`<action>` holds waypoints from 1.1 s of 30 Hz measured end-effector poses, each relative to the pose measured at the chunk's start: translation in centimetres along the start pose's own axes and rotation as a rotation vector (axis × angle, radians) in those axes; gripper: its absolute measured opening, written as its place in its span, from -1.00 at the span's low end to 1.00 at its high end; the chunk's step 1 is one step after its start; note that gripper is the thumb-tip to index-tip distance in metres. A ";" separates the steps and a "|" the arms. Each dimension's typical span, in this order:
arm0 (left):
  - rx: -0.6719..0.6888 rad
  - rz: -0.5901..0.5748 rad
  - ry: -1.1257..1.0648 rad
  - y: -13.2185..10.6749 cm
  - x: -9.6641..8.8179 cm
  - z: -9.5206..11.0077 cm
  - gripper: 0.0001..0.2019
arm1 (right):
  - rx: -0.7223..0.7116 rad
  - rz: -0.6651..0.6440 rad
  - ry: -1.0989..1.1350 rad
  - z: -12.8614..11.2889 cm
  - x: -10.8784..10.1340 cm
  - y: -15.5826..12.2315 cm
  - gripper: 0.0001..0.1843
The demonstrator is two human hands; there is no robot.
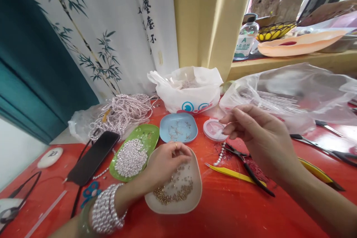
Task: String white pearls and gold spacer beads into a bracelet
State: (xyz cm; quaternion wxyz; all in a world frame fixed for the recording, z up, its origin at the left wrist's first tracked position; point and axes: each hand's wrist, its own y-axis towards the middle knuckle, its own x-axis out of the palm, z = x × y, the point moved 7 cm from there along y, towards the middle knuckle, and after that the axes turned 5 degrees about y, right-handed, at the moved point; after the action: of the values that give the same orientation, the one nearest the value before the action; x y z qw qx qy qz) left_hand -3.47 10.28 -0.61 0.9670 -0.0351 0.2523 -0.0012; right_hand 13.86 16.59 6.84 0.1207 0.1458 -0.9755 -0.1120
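My left hand (167,161) hovers over the beige tray (198,195), thumb and fingers pinched together; anything between them is too small to make out. Small gold beads (175,194) lie in that tray. Several loops of pearl beads (107,210) wrap my left wrist. To the right, my right hand (259,137) is raised with its fingertips pinched, and what they hold cannot be made out. Just left of those fingertips lies a round clear-and-pink spool (214,130). Below are a short pearl string (221,154), yellow tweezers (237,173) and black-handled pliers (252,176).
Loose pearl beads (131,158) fill part of a green tray (153,132). A blue tray (164,134) holds small metal pieces. Pearl strands (125,111) and a phone (95,156) lie left. Plastic bags (192,91) stand behind; scissors (320,147) lie right.
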 end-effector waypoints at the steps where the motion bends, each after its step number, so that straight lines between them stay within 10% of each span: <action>1: -0.021 -0.007 -0.031 -0.1 0.0 0.0 -0.95 | 0.012 -0.023 -0.015 0.2 0.4 -0.1 -0.85; 17: -0.127 -0.008 -0.847 0.1 0.2 -0.9 -0.81 | 0.401 -0.421 -0.014 7.7 7.0 -5.1 -0.83; 33: -0.073 -0.066 -0.930 0.2 0.6 -1.0 -0.89 | 0.400 -0.472 -0.001 8.0 7.6 -5.1 -0.82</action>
State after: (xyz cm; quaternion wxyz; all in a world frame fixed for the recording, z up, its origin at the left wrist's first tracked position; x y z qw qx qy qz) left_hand -3.38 10.42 -1.78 0.9750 -0.0741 -0.2094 -0.0074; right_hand 5.96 10.96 -0.42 0.0599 0.3893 -0.9174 0.0574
